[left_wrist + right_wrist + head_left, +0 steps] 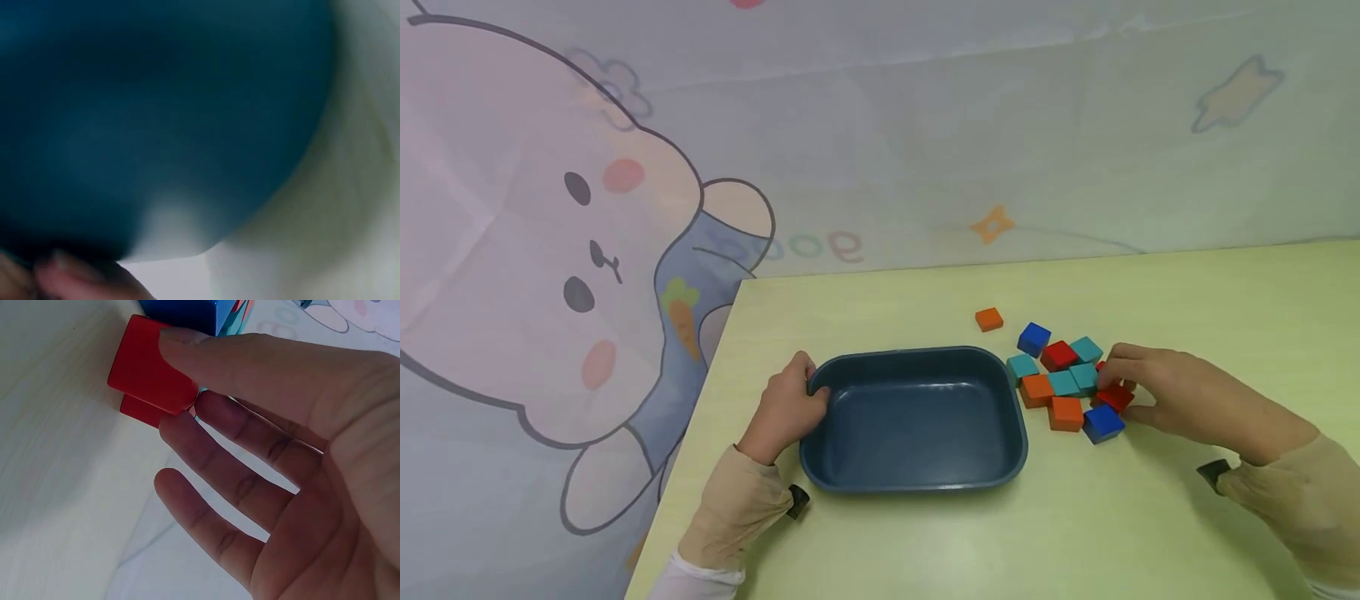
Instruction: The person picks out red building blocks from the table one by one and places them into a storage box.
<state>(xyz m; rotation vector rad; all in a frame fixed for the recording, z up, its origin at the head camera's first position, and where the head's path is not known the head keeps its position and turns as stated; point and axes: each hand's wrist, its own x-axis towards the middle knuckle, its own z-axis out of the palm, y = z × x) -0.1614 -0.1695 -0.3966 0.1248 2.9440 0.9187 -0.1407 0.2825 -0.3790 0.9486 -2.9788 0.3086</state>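
A dark blue rectangular tray (917, 487) sits on the table, and my left hand (787, 408) grips its left rim, thumb over the inside. Up close in the left wrist view, the tray's wall (169, 125) fills most of the picture, with blurred fingertips (72, 275) at the bottom. My right hand (1180, 400) pinches a red block (1116, 397) at the right of the block cluster. In the right wrist view, the thumb lies across that red block (153, 362), and the other fingers are spread. Another red block (142, 411) shows just behind it.
Several teal blocks (1063, 383), orange blocks (1066, 414), blue blocks (1103, 425) and a red block (1059, 356) crowd together right of the tray. One orange block (989, 319) lies apart, behind them. A printed cloth (925, 150) hangs along the table's back and left edges.
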